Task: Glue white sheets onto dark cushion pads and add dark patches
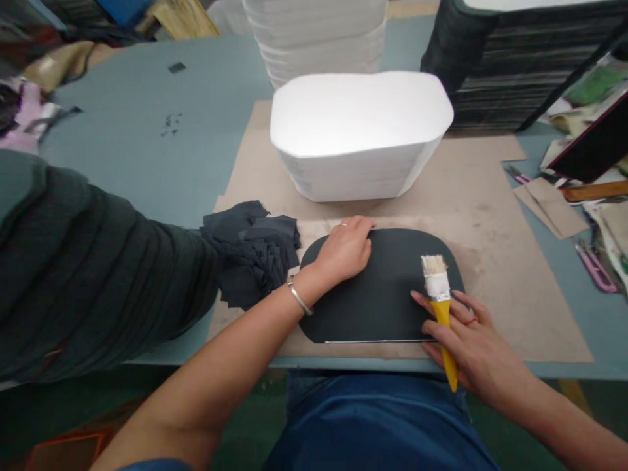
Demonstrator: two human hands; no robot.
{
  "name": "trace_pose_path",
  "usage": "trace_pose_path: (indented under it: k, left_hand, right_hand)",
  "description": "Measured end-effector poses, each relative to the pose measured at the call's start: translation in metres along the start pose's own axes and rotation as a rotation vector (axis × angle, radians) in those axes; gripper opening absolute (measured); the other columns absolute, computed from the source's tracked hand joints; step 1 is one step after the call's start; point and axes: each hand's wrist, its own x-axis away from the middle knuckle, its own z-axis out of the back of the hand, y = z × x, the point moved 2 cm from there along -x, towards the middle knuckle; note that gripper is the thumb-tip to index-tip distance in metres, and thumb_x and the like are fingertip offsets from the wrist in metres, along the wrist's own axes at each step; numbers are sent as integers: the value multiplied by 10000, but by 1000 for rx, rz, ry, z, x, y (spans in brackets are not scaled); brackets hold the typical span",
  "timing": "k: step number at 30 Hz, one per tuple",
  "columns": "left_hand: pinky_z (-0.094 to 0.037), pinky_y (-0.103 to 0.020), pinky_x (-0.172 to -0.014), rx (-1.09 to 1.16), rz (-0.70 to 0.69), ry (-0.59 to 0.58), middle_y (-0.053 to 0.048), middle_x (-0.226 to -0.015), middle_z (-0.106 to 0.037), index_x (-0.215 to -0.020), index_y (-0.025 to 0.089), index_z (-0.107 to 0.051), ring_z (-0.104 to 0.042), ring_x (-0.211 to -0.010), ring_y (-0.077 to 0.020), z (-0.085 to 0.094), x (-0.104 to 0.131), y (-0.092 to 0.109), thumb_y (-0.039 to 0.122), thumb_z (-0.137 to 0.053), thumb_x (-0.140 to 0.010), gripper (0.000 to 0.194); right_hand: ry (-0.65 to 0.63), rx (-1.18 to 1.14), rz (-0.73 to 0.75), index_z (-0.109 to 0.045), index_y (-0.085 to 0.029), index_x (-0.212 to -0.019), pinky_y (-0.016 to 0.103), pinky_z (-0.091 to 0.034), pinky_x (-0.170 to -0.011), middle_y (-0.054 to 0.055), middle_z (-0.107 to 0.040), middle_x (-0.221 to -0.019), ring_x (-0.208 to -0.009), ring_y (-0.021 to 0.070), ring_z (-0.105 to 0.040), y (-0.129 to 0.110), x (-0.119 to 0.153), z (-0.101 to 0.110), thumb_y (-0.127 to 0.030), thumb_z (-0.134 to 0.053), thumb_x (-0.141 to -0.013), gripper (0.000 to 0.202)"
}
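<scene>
A dark, round-cornered panel (377,288) lies flat near the table's front edge, with a thin pale line along its near straight side. My left hand (346,248) rests on its upper left part, fingers loosely stretched towards the far edge. In my right hand (471,337) is a paintbrush (440,314) with a yellow handle. Its whitish bristles point away from me, over the panel's right side. Some fingers of that hand also touch the panel's lower right edge.
Beyond the panel stands a white stack (360,137) of similar shapes. Dark cloth pieces (252,252) lie to the left, beside a tall leaning dark stack (98,261). Brown board (510,261) covers the work area. Pink-handled snips (596,265) lie at right.
</scene>
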Motion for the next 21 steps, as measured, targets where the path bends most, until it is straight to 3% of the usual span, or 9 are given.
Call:
trace_pose_path:
  k: [3, 6, 11, 15, 21]
  left_hand:
    - [-492, -446, -1054, -6, -38, -79, -124, -1232, -669, -1184, 154, -625, -589, -1137, -272, -12, -36, 8, 67, -461, -898, 341]
    - [-520, -411, -982, 9, -52, -99, -109, -1154, -688, -1136, 153, -633, -605, -1051, -256, -17, -49, 12, 38, -451, -863, 348]
    - [-518, -378, -975, -1, -51, -101, -97, -1128, -684, -1145, 154, -623, -604, -1044, -239, -18, -49, 13, 30, -449, -856, 360]
    - [-495, -404, -1030, -43, -19, -75, -140, -1198, -646, -1187, 122, -618, -573, -1129, -265, -19, -49, 17, 49, -463, -879, 352]
    - [-512, -427, -978, -79, -12, -121, -129, -1150, -654, -1174, 147, -633, -585, -1078, -279, -17, -52, 26, 37, -507, -860, 355]
  right_hand:
    - [17, -9, 1, -619, -239, -1121, 582, -247, -1218, 128, -488, -1597, -1379, 307, -537, -1, 1, -4, -239, -595, -994, 130]
    - [22, 5, 10, -622, -238, -1124, 586, -250, -1210, 141, -483, -1597, -1365, 308, -545, 0, 1, -6, -198, -580, -988, 148]
    - [39, 6, 0, -599, -243, -1110, 592, -275, -1194, 144, -513, -1574, -1362, 304, -549, -3, 0, -5, -200, -579, -984, 134]
    - [32, -35, -67, -549, -245, -1140, 594, -336, -1170, 128, -469, -1610, -1459, 317, -453, 4, -1, -5, -224, -604, -968, 181]
    - [202, -54, -275, -488, -247, -1155, 585, -459, -1083, 160, -479, -1593, -1486, 341, -427, 34, 2, -5, -331, -662, -944, 286]
